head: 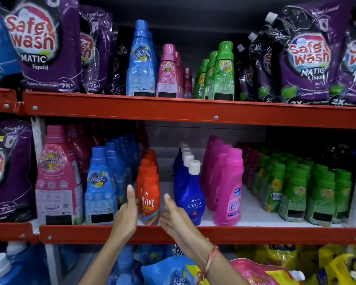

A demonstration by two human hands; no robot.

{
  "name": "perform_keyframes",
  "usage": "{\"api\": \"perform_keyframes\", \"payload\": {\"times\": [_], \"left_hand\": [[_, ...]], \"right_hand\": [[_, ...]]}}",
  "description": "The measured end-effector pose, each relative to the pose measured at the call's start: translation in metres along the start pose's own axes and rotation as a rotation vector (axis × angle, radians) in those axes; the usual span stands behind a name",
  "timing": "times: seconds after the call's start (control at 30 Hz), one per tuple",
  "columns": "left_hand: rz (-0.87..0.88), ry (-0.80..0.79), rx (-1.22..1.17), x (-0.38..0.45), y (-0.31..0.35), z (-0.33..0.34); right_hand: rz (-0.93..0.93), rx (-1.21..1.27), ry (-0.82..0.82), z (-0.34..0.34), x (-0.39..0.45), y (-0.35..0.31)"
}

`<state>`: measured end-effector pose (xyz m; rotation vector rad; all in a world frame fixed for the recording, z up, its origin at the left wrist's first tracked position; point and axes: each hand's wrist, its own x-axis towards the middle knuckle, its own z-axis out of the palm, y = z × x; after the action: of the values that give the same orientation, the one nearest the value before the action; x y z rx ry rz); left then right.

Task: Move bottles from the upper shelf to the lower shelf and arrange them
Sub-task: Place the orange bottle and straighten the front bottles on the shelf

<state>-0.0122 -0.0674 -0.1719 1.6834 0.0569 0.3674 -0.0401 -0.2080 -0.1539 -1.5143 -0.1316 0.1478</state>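
On the upper shelf (173,110) stand a tall blue bottle (141,62), pink bottles (169,73) and green bottles (224,73). At the front of the lower shelf (275,233), an orange Revive bottle (151,198) heads a short row. My left hand (125,214) lies flat against its left side, fingers straight and pointing up. My right hand (173,219) hovers open just right of it, a small gap away, in front of a dark blue Ujala bottle (191,200). Neither hand grips anything.
The lower shelf also holds large pink (58,177) and blue bottles (99,188) on the left, magenta Vanish bottles (229,190) and several green bottles (296,192) on the right. Purple Safe Wash pouches (308,56) flank the upper bottles. Bare white shelf shows behind the orange row.
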Motion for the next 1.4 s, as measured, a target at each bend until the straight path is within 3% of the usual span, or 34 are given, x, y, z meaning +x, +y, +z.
{"api": "perform_keyframes", "payload": {"times": [0.3, 0.93, 1.07, 1.2, 1.3, 1.4], "left_hand": [[0.045, 0.037, 0.025, -0.012, 0.002, -0.016], [0.179, 0.128, 0.245, -0.023, -0.003, -0.024], [0.225, 0.234, 0.273, -0.031, 0.002, -0.018], [0.437, 0.439, 0.201, -0.048, 0.007, -0.002], [0.395, 0.224, 0.068, -0.055, 0.008, 0.021], [0.136, -0.059, -0.047, -0.057, 0.015, 0.046]], "right_hand": [[0.038, 0.023, -0.087, 0.004, 0.018, 0.002], [-0.008, -0.156, 0.042, 0.017, 0.021, 0.004], [-0.127, -0.140, 0.148, 0.011, 0.012, 0.006], [-0.378, -0.068, 0.351, -0.009, -0.005, 0.004], [-0.539, -0.063, 0.554, -0.029, -0.017, 0.003], [-0.503, -0.193, 0.665, -0.044, -0.016, 0.003]]}}
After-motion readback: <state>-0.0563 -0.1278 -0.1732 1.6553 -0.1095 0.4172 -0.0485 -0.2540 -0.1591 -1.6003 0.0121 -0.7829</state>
